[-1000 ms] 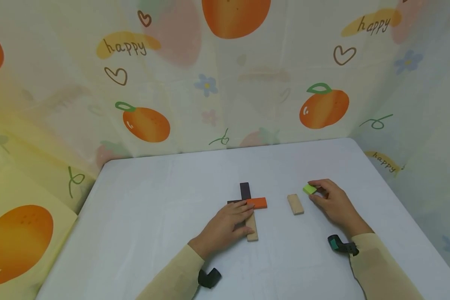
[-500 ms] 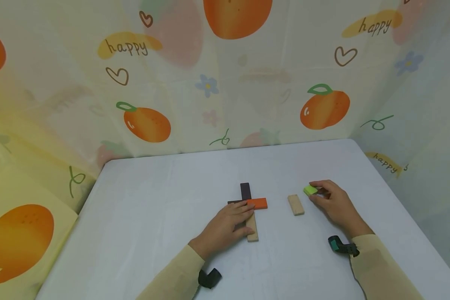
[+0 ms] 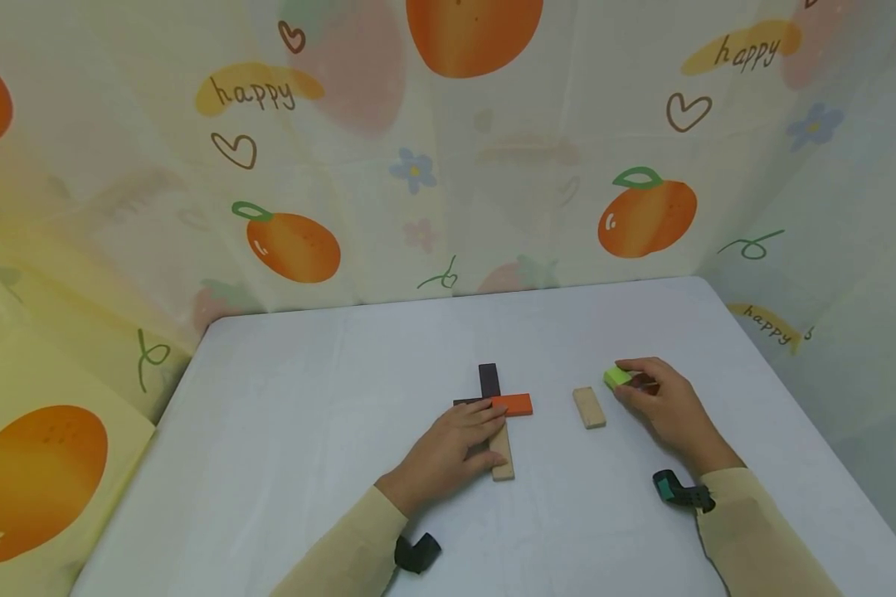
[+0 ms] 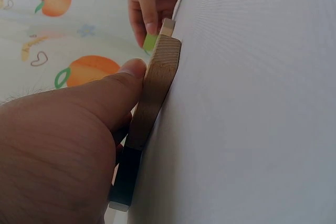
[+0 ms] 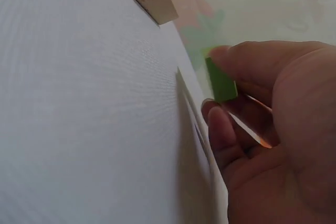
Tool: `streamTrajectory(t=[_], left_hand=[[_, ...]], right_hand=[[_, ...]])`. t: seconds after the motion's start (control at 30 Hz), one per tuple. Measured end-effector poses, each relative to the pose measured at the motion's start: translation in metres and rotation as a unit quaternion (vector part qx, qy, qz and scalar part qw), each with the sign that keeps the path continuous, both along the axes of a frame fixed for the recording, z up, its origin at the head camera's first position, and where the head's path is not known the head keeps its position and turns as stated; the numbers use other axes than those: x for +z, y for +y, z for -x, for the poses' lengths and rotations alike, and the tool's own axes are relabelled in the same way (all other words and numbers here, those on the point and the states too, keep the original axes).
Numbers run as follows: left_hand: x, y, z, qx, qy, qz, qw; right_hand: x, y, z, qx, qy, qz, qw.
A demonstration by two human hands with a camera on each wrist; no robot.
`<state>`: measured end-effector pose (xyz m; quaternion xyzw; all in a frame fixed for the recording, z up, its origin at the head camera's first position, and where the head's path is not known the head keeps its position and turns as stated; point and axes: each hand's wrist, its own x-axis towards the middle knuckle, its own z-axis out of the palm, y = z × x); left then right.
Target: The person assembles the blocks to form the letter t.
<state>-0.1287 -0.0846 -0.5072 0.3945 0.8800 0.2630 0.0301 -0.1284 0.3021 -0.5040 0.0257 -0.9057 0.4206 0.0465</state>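
Observation:
In the head view my left hand (image 3: 448, 448) lies over a group of flat blocks with its fingers extended. Its fingertips touch the orange block (image 3: 518, 405), and its thumb rests on a plain wooden block (image 3: 503, 460), also seen close up in the left wrist view (image 4: 155, 87). One dark block (image 3: 489, 380) points away from the group; another dark block (image 3: 466, 402) is mostly hidden by the hand. At the right, my right hand (image 3: 668, 406) pinches a small lime-green block (image 3: 615, 377) between thumb and fingers, beside the table surface in the right wrist view.
A second plain wooden block (image 3: 589, 408) lies alone between the two hands. The white table (image 3: 306, 398) has its far edge against a fruit-patterned cloth (image 3: 493, 207). Black camera straps (image 3: 418, 554) sit on both wrists.
Almost nothing differs. Both hands and all the blocks keep their places, and the green block turns very slightly in the right fingers.

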Motion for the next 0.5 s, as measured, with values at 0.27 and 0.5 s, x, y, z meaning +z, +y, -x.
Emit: streamTrajectory(t=[0.27,0.5], left_hand=[[0.0,0.0,0.0,0.001,-0.006,-0.001,1.0],[0.001,0.001,0.0,0.002,-0.003,-0.001,1.0]], right_hand=[[0.008,-0.005,0.001,0.013,0.043,0.015,0.999],[0.015,-0.019,0.002,0.05,0.088,0.041,0.994]])
